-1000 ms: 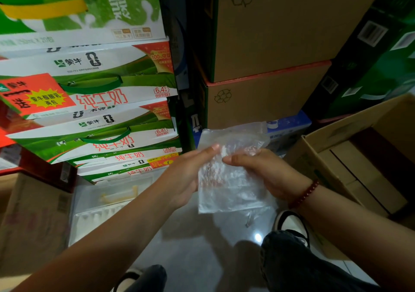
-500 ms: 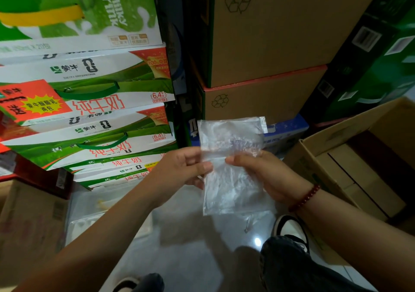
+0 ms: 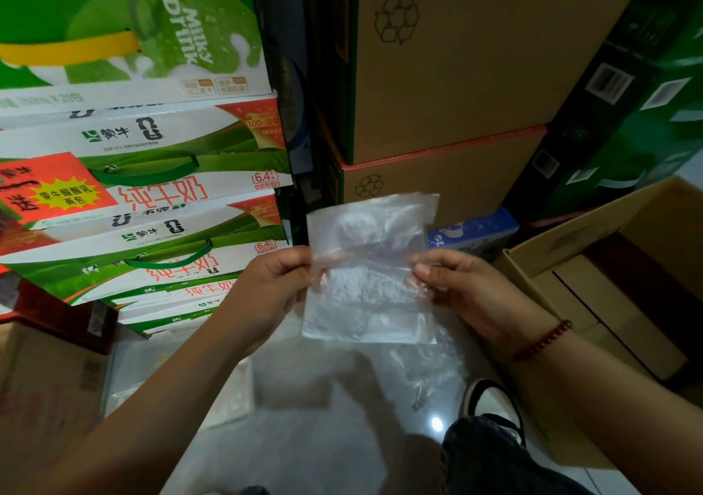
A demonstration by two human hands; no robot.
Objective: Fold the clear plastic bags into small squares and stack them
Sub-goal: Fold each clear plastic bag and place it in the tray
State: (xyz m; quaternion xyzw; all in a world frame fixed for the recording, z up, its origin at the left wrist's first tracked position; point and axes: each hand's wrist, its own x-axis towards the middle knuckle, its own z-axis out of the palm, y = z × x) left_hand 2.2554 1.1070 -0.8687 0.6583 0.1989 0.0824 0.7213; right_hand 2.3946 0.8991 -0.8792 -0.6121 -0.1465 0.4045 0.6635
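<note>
A clear plastic bag [image 3: 367, 289] hangs flat in the air in front of me, wrinkled and roughly rectangular. My left hand [image 3: 275, 289] pinches its left edge about halfway up. At the same height my right hand [image 3: 462, 285] pinches the right edge, a red bead bracelet on that wrist. The bag's top part stands up above both hands and the lower part hangs below them. More clear plastic [image 3: 426, 365] lies on the shiny floor under the bag.
Green and white milk cartons [image 3: 152, 190] are stacked at left, brown cardboard boxes [image 3: 449, 87] straight ahead, dark green boxes [image 3: 624, 121] at right. An open cardboard box [image 3: 608, 285] stands at right. My shoe [image 3: 490, 403] and knee are at the bottom.
My hands spread apart to the bag's two side edges and stretched it flat. The left hand went from open fingers against the bag to a pinch on its edge.
</note>
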